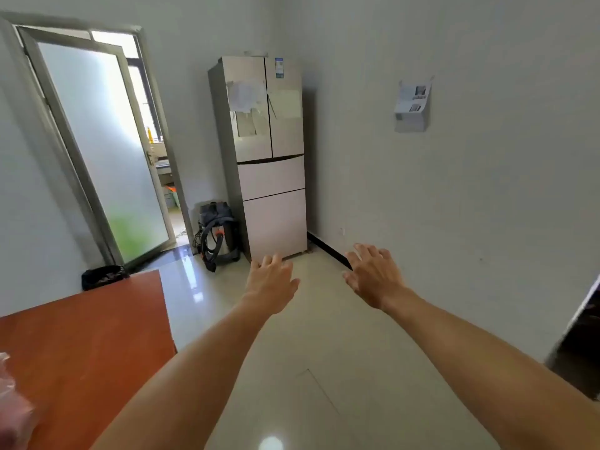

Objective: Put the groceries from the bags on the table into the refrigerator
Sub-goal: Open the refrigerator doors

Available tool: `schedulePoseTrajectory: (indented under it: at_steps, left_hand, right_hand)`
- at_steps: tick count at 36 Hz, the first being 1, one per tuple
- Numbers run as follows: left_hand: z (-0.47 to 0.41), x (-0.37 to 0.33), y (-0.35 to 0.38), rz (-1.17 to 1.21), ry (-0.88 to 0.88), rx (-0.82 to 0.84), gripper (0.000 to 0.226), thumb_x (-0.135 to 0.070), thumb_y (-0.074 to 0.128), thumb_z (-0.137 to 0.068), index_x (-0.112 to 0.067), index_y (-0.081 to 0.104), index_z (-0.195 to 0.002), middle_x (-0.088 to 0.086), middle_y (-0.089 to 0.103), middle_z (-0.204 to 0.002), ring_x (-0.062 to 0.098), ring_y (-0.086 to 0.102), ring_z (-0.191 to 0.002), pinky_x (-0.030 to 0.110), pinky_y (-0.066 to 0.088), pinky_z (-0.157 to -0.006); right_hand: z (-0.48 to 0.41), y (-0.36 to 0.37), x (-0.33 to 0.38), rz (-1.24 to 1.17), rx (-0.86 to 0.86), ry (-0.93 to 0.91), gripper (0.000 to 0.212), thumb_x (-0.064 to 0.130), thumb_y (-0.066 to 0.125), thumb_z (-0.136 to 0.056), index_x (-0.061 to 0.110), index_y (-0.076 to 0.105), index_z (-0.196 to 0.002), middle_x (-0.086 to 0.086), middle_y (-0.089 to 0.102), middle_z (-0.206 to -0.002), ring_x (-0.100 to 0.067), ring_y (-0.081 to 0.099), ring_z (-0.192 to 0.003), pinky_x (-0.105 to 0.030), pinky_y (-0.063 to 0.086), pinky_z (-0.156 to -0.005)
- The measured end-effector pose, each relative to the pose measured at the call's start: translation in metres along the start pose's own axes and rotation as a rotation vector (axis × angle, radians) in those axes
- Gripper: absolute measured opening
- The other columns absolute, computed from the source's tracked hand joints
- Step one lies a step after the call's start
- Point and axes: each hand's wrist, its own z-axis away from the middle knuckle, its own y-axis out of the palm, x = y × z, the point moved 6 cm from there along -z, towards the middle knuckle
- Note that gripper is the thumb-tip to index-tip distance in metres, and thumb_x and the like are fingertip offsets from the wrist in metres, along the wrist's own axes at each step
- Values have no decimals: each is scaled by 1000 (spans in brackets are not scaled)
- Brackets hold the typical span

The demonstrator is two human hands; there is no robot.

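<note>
A tall beige refrigerator [269,151] stands in the far corner with its two upper doors and two lower drawers all shut. My left hand [271,282] and my right hand [373,276] are stretched out in front of me over the floor, palms down, fingers spread, holding nothing. Both are well short of the refrigerator. An orange-brown table [87,339] is at my lower left. A pinkish plastic bag [11,407] shows on it at the left edge of the view, mostly cut off.
A grey vacuum cleaner [216,233] with a black hose stands left of the refrigerator. A frosted glass door [100,151] is open at the left. A dark bin [100,277] sits behind the table. Pale tiled floor leads to the refrigerator. Dark furniture [581,339] is at the right edge.
</note>
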Motion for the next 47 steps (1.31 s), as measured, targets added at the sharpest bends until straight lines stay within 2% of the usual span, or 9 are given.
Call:
schedulePoseTrajectory:
  at_steps: [15, 25, 39, 47]
  left_hand:
    - [-170, 22, 76, -3, -51, 25, 43, -49, 39, -98, -17, 52, -125, 5, 53, -123, 24, 50, -112, 40, 40, -95]
    - [-292, 85, 135, 13, -102, 37, 41, -48, 39, -98, -16, 54, -120, 4, 53, -119, 23, 51, -109, 41, 40, -95]
    - [-527, 203, 184, 1, -51, 33, 40, -44, 38, -99, -16, 52, -123, 5, 53, -119, 25, 50, -110, 42, 38, -93]
    - [-651, 241, 251, -13, -29, 60, 39, -44, 38, -99, -16, 53, -122, 6, 53, -119, 26, 50, -109, 42, 40, -93]
  right_hand:
    - [-186, 84, -62, 2, 14, -60, 51, 46, 36, -100, 17, 39, -141, -11, 41, -146, -29, 41, -132, -43, 34, -105]
    - [-326, 154, -48, -1, 27, -149, 51, 45, 36, -100, 16, 39, -142, -10, 44, -142, -27, 43, -129, -42, 37, -100]
    - [-577, 213, -48, -62, 5, -113, 52, 44, 40, -99, 15, 41, -142, -9, 45, -143, -28, 46, -126, -42, 41, -97]
    - [-708, 275, -68, -51, 11, -110, 48, 43, 41, -99, 15, 45, -136, -8, 50, -133, -28, 50, -117, -40, 45, -89]
